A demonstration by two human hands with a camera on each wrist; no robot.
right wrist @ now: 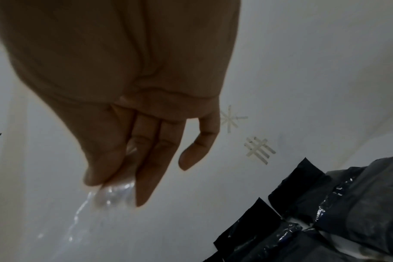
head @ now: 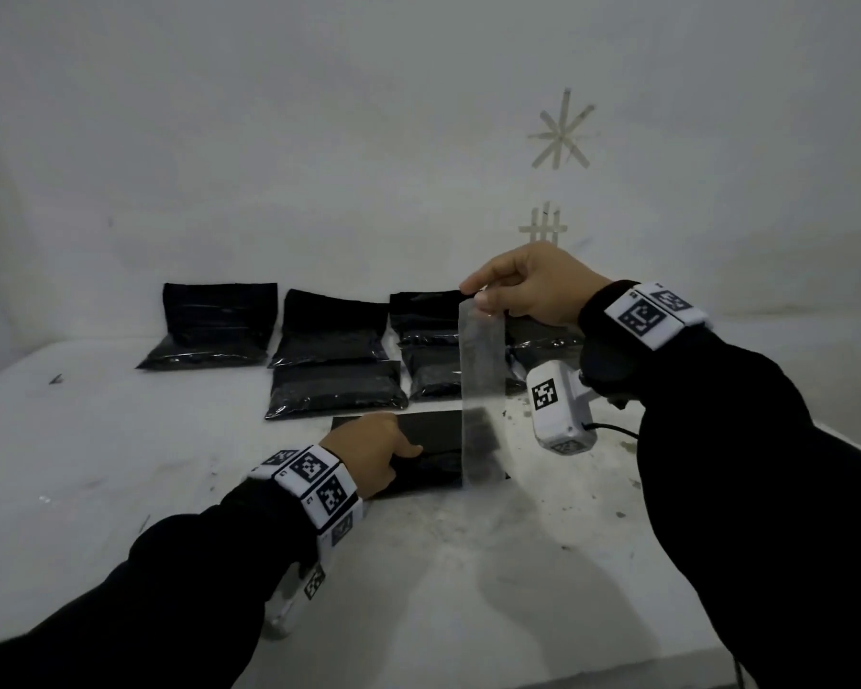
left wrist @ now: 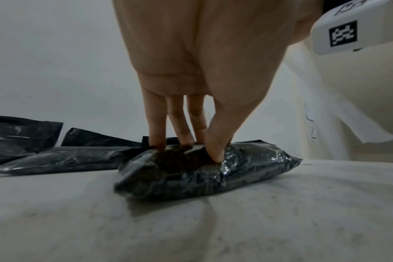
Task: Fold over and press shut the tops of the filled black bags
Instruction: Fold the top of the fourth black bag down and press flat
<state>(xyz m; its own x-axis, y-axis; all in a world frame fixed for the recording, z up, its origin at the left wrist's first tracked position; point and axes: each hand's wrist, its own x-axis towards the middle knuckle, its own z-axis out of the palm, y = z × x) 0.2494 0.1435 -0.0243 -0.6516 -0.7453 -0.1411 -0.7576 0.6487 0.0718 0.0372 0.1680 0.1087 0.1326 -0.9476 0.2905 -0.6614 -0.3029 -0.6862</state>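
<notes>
A filled black bag [head: 438, 440] [left wrist: 191, 173] lies flat on the white table [head: 120, 464] in front of me. My left hand [head: 398, 447] [left wrist: 186, 152] presses down on its left part with straight fingers and thumb. A clear strip [head: 483, 390] [right wrist: 115, 193] runs up from the bag's right part. My right hand [head: 478, 295] [right wrist: 115, 180] pinches the strip's top end between thumb and fingers, high above the bag. The strip hangs nearly vertical and taut.
Several more filled black bags [head: 336, 390] [left wrist: 56, 159] [right wrist: 337, 212] lie in rows behind the near one, some leaning against the white wall. Tape marks [head: 562, 131] are stuck on the wall. Dark crumbs dot the table at right.
</notes>
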